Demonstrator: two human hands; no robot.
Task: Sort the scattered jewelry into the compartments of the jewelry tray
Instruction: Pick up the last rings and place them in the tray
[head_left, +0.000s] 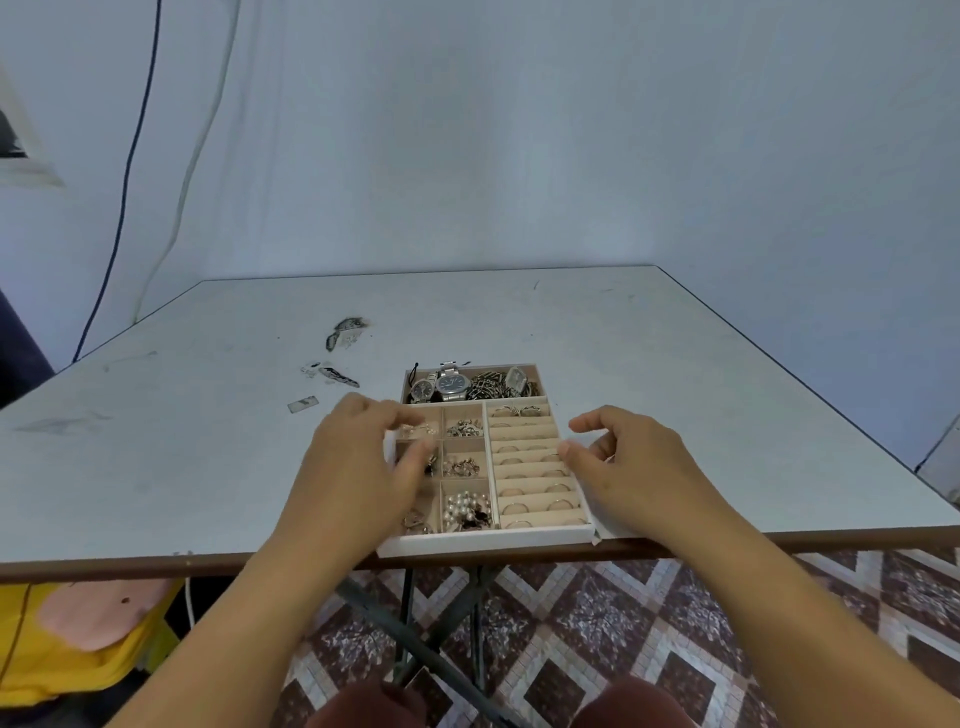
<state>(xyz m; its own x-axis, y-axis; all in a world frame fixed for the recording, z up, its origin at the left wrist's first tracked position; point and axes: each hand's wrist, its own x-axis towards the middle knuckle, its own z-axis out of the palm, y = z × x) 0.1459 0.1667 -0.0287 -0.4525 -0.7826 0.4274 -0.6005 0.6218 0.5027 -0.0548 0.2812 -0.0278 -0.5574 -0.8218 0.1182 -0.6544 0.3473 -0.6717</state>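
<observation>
Our left hand (358, 457) hovers half-curled and empty over the small left compartments; our right hand (628, 457), fingers loosely bent and holding nothing, rests at the jewelry tray (483, 543) right rim. The tray lies between both, long axis pointing away from us, jewelry seemingly all sorted inside.

Jewelry tray (488, 543) at table (675, 364) near edge; watches (441, 387) in rear compartment, rings (540, 504) right, pearls (467, 509) front-centre
</observation>
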